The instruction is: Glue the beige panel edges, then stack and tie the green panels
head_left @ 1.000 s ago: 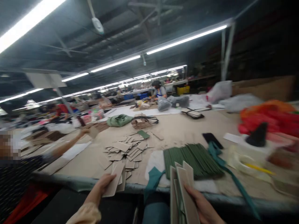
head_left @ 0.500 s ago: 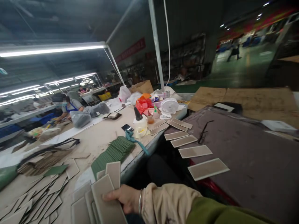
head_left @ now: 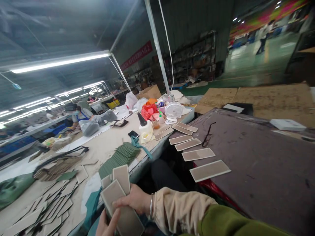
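Observation:
Several flat beige rectangular panels (head_left: pixel 115 193) with pale edges are fanned in a small stack at the bottom of the view. My right hand (head_left: pixel 137 199) grips them from the right, its thumb lying across the top panel. At their lower left side, my left hand (head_left: pixel 107 224) also closes on the stack; its palm is cut off by the frame. Just beyond the stack, a row of overlapping green pieces (head_left: pixel 120 157) lies on the table. To the left, many loose panels (head_left: pixel 55 203) are scattered in an uneven heap.
Single panels (head_left: pixel 210 170) lie spaced along the edge of the brown right-hand table (head_left: pixel 258 170), near black glasses (head_left: pixel 209 134). A glue bottle (head_left: pixel 145 126), phone (head_left: pixel 133 133) and white fan (head_left: pixel 174 110) stand farther back. A co-worker (head_left: pixel 80 114) sits at the far left.
My left hand has come into view at the lower left of the panel stack. The stack in my right hand has shifted slightly right, and the whole view has turned a little.

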`<state>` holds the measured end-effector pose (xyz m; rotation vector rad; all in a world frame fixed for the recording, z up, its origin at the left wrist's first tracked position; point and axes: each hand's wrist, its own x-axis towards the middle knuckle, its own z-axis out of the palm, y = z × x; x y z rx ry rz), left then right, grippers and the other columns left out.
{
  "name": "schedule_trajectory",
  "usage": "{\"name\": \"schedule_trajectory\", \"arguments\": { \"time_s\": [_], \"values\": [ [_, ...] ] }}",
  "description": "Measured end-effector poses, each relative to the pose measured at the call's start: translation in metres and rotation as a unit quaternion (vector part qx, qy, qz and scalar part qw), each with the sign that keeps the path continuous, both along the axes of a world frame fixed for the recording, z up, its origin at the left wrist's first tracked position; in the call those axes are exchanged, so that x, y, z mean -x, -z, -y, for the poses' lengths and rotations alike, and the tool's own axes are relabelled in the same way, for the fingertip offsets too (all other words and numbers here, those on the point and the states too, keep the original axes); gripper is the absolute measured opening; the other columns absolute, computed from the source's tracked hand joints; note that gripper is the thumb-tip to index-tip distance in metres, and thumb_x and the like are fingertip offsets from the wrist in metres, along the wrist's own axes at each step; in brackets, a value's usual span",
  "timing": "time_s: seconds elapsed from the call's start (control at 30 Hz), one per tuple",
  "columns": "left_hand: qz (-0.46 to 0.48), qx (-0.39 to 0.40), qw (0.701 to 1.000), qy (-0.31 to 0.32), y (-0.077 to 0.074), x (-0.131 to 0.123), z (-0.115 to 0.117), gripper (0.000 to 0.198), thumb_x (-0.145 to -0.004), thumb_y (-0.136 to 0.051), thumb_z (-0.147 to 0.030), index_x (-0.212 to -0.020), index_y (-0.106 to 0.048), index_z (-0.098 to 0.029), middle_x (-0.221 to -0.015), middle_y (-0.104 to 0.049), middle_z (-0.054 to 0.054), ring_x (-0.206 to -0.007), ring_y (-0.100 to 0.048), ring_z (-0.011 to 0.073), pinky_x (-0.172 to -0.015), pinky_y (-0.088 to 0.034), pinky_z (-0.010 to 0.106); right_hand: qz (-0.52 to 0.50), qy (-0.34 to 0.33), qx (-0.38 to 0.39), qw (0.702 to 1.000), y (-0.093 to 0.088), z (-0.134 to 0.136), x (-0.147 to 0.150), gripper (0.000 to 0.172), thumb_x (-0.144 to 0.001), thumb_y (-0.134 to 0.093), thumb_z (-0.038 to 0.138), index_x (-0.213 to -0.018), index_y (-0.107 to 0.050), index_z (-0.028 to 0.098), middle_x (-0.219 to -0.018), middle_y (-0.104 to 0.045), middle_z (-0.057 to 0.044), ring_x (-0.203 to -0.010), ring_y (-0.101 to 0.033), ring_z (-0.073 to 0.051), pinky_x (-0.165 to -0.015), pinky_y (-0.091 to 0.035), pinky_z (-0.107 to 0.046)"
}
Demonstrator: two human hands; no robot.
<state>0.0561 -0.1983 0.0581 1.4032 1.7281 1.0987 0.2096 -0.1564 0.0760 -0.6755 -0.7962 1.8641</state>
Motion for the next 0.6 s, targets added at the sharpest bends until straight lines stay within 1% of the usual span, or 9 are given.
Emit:
{"name": "schedule_trajectory", "arguments": {
  "time_s": [0.07,0.1,0.17,0.23,0.3,0.4,0.47,0.53,0.6],
  "values": [
    [0.047,0.030,0.998,0.011,-0.001,-0.004,-0.015,0.073,-0.059,-0.073,-0.059,-0.116,-0.057,-0.015,-0.105,-0.070,0.013,-0.100,-0.066,0.0344,-0.081,-0.056,0.042,0.022,0.019,-0.048,0.998,-0.007,-0.004,-0.005,0.067,-0.041,-0.090,0.035,-0.101,-0.068,0.016,-0.095,-0.070,-0.005,-0.083,-0.064,-0.020,-0.084,-0.049,-0.040],
    [0.062,0.033,0.997,0.020,-0.002,-0.006,-0.023,0.077,-0.057,-0.075,-0.058,-0.118,-0.055,-0.015,-0.107,-0.070,0.013,-0.101,-0.065,0.0340,-0.082,-0.056,0.041,0.030,0.031,-0.077,0.996,-0.010,-0.008,-0.007,0.068,-0.041,-0.090,0.034,-0.103,-0.066,0.017,-0.096,-0.070,-0.004,-0.083,-0.064,-0.019,-0.085,-0.049,-0.040],
    [0.073,0.008,0.996,0.045,-0.009,-0.009,-0.039,0.081,-0.055,-0.077,-0.057,-0.119,-0.053,-0.014,-0.111,-0.068,0.013,-0.107,-0.062,0.0335,-0.089,-0.053,0.041,0.046,0.057,-0.139,0.988,-0.018,-0.019,-0.011,0.071,-0.043,-0.089,0.033,-0.107,-0.063,0.019,-0.099,-0.070,-0.002,-0.086,-0.064,-0.019,-0.086,-0.049,-0.038],
    [0.064,-0.043,0.995,0.060,-0.022,-0.012,-0.055,0.079,-0.057,-0.076,-0.056,-0.120,-0.053,-0.014,-0.116,-0.065,0.013,-0.113,-0.058,0.0332,-0.096,-0.049,0.042,0.078,0.087,-0.204,0.972,-0.028,-0.034,-0.014,0.071,-0.046,-0.088,0.034,-0.110,-0.061,0.020,-0.103,-0.069,-0.002,-0.091,-0.063,-0.019,-0.087,-0.049,-0.037],
    [0.045,-0.082,0.992,0.079,-0.038,-0.014,-0.075,0.075,-0.061,-0.074,-0.056,-0.120,-0.055,-0.014,-0.117,-0.064,0.013,-0.115,-0.056,0.0331,-0.099,-0.046,0.044,0.123,0.118,-0.268,0.948,-0.040,-0.052,-0.017,0.071,-0.049,-0.087,0.036,-0.113,-0.059,0.021,-0.107,-0.068,-0.002,-0.095,-0.061,-0.020,-0.088,-0.048,-0.037],
    [0.010,-0.112,0.988,0.103,-0.063,-0.012,-0.110,0.068,-0.061,-0.074,-0.054,-0.115,-0.059,-0.014,-0.109,-0.067,0.012,-0.112,-0.057,0.0340,-0.101,-0.044,0.048,0.167,0.150,-0.350,0.909,-0.058,-0.084,-0.019,0.071,-0.052,-0.085,0.039,-0.116,-0.058,0.021,-0.109,-0.067,-0.002,-0.096,-0.060,-0.019,-0.088,-0.047,-0.035],
    [-0.005,-0.126,0.985,0.114,-0.073,-0.010,-0.136,0.064,-0.058,-0.075,-0.052,-0.110,-0.063,-0.015,-0.102,-0.069,0.010,-0.109,-0.058,0.0346,-0.101,-0.043,0.048,0.170,0.161,-0.388,0.891,-0.065,-0.107,-0.019,0.072,-0.054,-0.084,0.041,-0.118,-0.058,0.021,-0.109,-0.066,-0.002,-0.095,-0.060,-0.019,-0.088,-0.047,-0.032],
    [-0.009,-0.132,0.983,0.124,-0.074,-0.010,-0.160,0.060,-0.056,-0.077,-0.050,-0.105,-0.065,-0.016,-0.097,-0.070,0.008,-0.106,-0.059,0.0344,-0.100,-0.044,0.048,0.171,0.172,-0.410,0.879,-0.063,-0.129,-0.018,0.071,-0.056,-0.083,0.042,-0.119,-0.057,0.021,-0.108,-0.066,-0.002,-0.095,-0.061,-0.019,-0.087,-0.047,-0.031],
    [-0.005,-0.130,0.983,0.127,-0.065,-0.012,-0.178,0.058,-0.055,-0.077,-0.050,-0.102,-0.067,-0.017,-0.094,-0.071,0.008,-0.105,-0.060,0.0338,-0.100,-0.045,0.048,0.185,0.181,-0.425,0.868,-0.051,-0.150,-0.016,0.072,-0.056,-0.083,0.043,-0.119,-0.057,0.021,-0.108,-0.066,-0.002,-0.096,-0.061,-0.019,-0.087,-0.047,-0.030]
  ]
}}
